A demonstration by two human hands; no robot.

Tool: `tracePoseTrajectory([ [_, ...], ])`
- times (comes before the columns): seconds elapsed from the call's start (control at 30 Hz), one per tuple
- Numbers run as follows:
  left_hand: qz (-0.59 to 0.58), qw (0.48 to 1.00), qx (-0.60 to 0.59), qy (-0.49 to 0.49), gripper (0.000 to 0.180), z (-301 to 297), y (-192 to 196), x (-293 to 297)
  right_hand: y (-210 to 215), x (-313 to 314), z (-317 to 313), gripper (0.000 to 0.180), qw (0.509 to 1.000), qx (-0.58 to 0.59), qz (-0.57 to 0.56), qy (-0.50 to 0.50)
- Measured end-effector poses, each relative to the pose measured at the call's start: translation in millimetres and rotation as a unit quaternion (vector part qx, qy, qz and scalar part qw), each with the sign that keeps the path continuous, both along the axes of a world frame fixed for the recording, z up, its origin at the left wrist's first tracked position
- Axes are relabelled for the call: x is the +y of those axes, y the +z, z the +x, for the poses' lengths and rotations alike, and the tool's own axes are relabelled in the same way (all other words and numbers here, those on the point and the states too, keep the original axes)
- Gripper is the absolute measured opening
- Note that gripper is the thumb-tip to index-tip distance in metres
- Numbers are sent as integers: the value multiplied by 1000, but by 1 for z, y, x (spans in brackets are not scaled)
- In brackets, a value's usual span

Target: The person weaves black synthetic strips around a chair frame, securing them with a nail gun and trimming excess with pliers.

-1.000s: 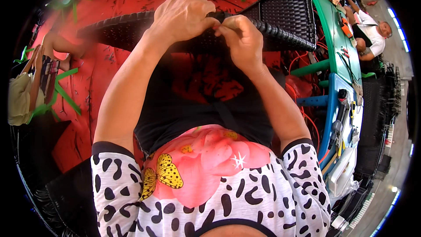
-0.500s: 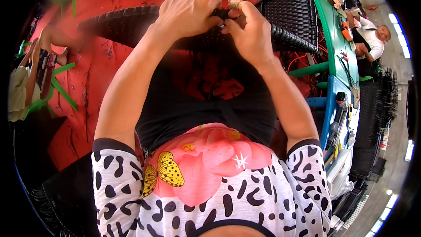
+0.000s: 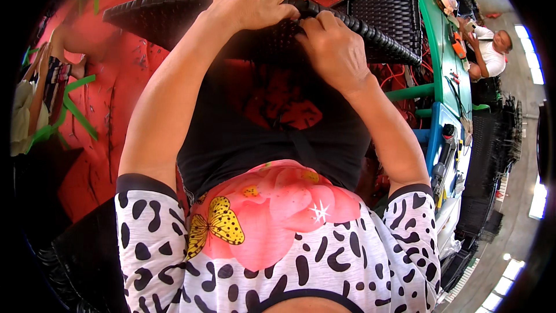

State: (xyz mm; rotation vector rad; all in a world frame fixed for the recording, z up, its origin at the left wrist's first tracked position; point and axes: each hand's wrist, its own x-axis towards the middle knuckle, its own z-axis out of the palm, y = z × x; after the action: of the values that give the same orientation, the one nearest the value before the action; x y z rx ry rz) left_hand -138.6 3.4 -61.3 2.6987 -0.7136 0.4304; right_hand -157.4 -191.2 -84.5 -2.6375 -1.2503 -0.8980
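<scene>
Your left hand [image 3: 255, 0] is clamped over the rim of the black woven wicker frame [image 3: 174, 8] at twelve o'clock. Your right hand [image 3: 330, 49] pinches the same rim just beside it. The green surface [image 3: 443, 52] lies at two o'clock.

Fingertips of the left hand [image 3: 255, 0] curl out of sight over the rim of the black woven rattan frame [image 3: 370, 29]; whether the right hand [image 3: 333, 52] pinches a strand cannot be told. The frame's middle is hidden behind both hands. Small tools on the green bench [image 3: 443, 64] are too small to identify.
</scene>
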Motion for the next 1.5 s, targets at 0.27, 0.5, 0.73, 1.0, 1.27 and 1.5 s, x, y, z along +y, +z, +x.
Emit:
tracePoseTrajectory([
  [0.27, -8, 1000, -3, -1, 32, -4, 2, -2, 0, -13, 10, 19, 980, 200, -16, 16],
  [0.5, -1, 1000, -4, -6, 32, -18, 0, -3, 11, -19, -7, 23, 900, 425, 93, 7],
  [0.73, -10, 999, -26, -17, 32, -16, -2, -3, 21, -26, -18, 22, 883, 454, 116, 23],
  [1.0, 2, 1000, -20, -12, 30, -15, -3, -6, 28, -25, 0, 26, 961, 228, -45, 146],
  [1.27, -13, 1000, -16, 2, 25, -20, -1, -7, -2, -11, 0, 26, 804, 497, 296, 136],
  [1.5, 7, 998, 41, 41, 26, -23, 13, -14, 7, -9, -14, 34, 756, 511, 396, 105],
])
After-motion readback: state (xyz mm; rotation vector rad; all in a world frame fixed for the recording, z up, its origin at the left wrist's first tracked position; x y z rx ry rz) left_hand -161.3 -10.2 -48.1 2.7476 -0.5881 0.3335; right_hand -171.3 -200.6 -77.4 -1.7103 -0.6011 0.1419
